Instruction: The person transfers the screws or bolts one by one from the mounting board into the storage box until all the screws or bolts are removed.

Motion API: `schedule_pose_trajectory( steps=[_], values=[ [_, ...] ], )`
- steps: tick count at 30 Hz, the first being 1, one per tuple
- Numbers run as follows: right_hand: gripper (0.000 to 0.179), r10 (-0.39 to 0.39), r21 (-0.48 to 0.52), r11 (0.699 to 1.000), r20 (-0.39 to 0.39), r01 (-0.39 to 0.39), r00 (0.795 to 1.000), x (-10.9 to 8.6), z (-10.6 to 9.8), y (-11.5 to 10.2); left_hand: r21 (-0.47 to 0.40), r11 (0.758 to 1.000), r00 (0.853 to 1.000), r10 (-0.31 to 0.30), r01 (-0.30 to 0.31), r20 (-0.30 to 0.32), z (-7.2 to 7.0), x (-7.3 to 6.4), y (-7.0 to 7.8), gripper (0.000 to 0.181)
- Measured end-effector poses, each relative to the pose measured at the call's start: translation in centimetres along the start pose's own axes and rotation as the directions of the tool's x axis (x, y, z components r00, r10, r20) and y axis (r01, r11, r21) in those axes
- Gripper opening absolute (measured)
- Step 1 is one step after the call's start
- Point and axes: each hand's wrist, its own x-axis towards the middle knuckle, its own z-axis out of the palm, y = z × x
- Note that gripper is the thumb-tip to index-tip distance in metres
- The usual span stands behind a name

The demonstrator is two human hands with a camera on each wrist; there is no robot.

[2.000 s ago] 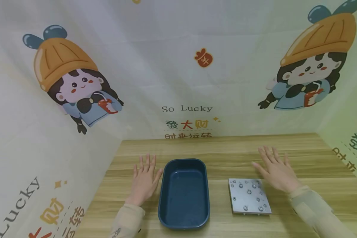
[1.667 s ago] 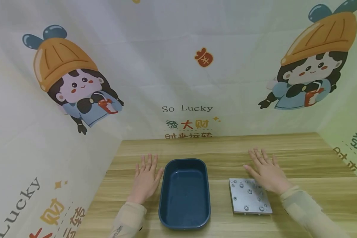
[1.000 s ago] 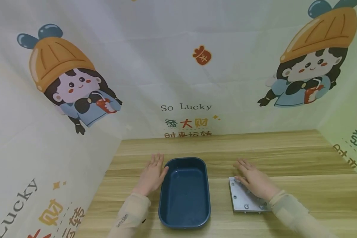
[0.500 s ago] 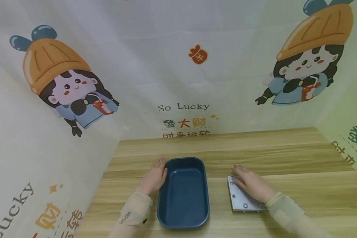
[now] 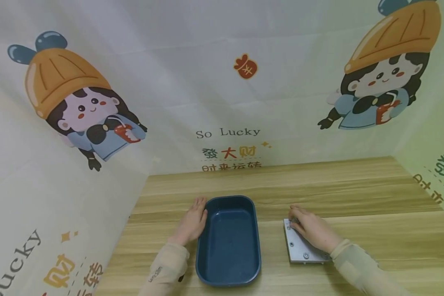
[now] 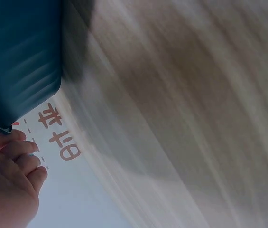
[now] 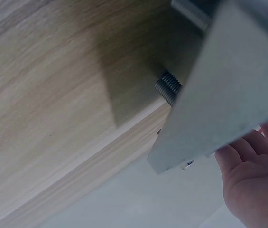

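A dark blue rectangular plastic basin stands on the wooden table. My left hand rests against its left side, thumb at the rim and fingers lying along the outside wall; the left wrist view shows the fingertips just under the rim. To the right lies a square silver metal plate set with several bolts. My right hand is over the plate's far part, thumb and fingers curled and pinching at a bolt near its far left corner. The palm hides several other bolts. Threaded bolt ends stick out beneath the plate.
The wooden tabletop stretches behind and right of the plate. A white printed cloth hangs at the back and on both sides, meeting the table's edges. A strip of tabletop separates the basin from the plate.
My left hand has moved right against the basin's side. My right hand has come left and down over the plate, its spread fingers now curled at a bolt. The view has shifted slightly.
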Motion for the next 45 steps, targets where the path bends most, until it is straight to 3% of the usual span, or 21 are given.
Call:
schedule_pose_trajectory(
  steps=[4,11,20,24,36,45],
  values=[
    [0.013,-0.011,0.014,1.0,-0.017,0.011,1.0,0.0,0.0,-0.1,-0.017,1.0,1.0,-0.005,0.005,-0.001,0.0,-0.2,0.1,0.05],
    [0.035,-0.024,0.015,1.0,-0.034,0.024,0.999,0.5,0.2,-0.3,-0.018,1.0,1.0,-0.025,0.025,0.012,0.0,-0.4,0.2,0.051],
    [0.037,-0.002,-0.016,1.0,-0.012,0.002,1.0,0.5,0.2,-0.4,-0.026,0.999,1.0,-0.028,0.028,0.005,0.2,-0.3,0.2,0.051],
    [0.037,-0.022,-0.029,0.999,-0.042,0.021,0.999,0.5,-0.1,-0.5,-0.028,0.999,1.0,-0.024,0.024,0.006,0.3,-0.3,0.1,0.051],
    [0.035,-0.107,-0.084,0.992,-0.113,0.098,0.988,1.5,-2.6,-0.9,-0.029,0.999,1.0,-0.021,0.021,0.003,0.1,-0.3,0.0,0.051],
    [0.042,-0.139,-0.065,0.989,-0.08,0.134,0.987,3.6,-4.9,-2.4,-0.018,1.0,1.0,-0.017,0.017,0.005,0.3,-0.1,0.0,0.051]
  ],
)
